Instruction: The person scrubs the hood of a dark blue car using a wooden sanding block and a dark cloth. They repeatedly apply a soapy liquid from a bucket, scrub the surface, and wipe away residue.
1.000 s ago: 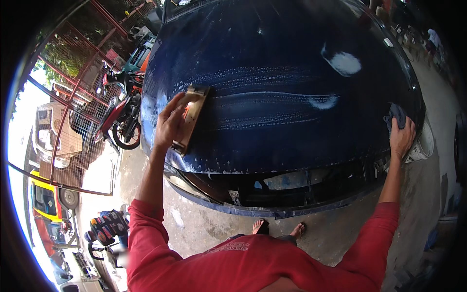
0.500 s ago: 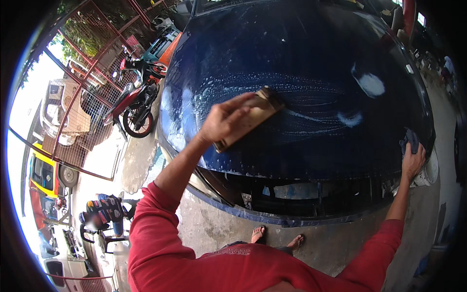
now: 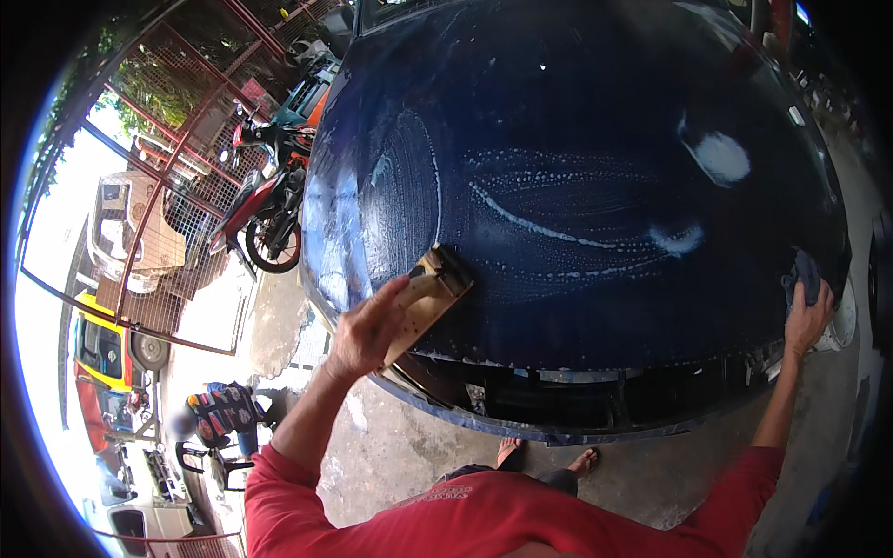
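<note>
A dark blue car hood [image 3: 577,223], wet and streaked with whitish suds, spreads out ahead of me. My left hand [image 3: 370,330] grips a long tan sanding block [image 3: 423,312], which lies slanted on the hood's near left part. Curved lines of foam mark the surface beyond and beside the block. At the hood's right edge my right hand [image 3: 807,321] is closed on a dark grey-blue cloth [image 3: 801,272], resting against the paint. Pale patches [image 3: 721,158] show on the hood's right half.
Below the hood's front edge gapes the open front of the car [image 3: 558,395], above a bumper edge. A motorcycle [image 3: 270,205] stands left by a red mesh fence [image 3: 177,186]. A person [image 3: 223,414] sits at the lower left. Something white and rounded [image 3: 843,321] stands behind my right hand.
My left hand has drawn the sanding block toward me and to the left, and new curved suds lines show at the hood's left. My right hand stays on the cloth at the right edge.
</note>
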Available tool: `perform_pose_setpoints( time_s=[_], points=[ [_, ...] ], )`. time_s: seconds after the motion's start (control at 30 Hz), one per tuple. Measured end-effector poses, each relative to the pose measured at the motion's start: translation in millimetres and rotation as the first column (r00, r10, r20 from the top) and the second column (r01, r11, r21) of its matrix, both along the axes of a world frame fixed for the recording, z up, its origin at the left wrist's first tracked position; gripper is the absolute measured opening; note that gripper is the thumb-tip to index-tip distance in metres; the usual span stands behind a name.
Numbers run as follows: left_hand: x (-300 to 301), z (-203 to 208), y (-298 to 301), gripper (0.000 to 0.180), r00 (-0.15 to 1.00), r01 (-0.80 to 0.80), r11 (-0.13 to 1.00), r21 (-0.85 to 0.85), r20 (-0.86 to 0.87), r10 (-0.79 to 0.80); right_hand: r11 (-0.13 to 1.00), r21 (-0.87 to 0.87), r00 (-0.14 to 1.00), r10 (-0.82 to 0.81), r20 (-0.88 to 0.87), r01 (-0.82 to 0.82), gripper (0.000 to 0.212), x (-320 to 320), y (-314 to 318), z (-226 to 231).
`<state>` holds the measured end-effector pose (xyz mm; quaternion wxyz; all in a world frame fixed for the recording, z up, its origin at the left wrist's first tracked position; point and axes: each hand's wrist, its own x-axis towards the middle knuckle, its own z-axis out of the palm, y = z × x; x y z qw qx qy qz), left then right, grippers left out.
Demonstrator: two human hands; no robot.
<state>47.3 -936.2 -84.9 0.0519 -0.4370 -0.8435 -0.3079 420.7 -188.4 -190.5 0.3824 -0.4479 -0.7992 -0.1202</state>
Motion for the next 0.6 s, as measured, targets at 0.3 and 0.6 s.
perform_pose_setpoints(
  time_s=[0.3, 0.6],
  points=[
    [-338, 72, 188, 0.033, 0.791, -0.238, 0.97, -0.039, -0.588, 0.17, 0.997, -0.038, 0.996, 0.069, -0.056, -0.071, 0.057, 12, 15, -5],
    [-72, 15, 30, 0.044, 0.93, 0.044, 0.999, -0.009, -0.366, -0.044, 0.999, 0.008, 0.999, 0.044, -0.008, -0.043, 0.058, 18, 15, -16]
  ],
)
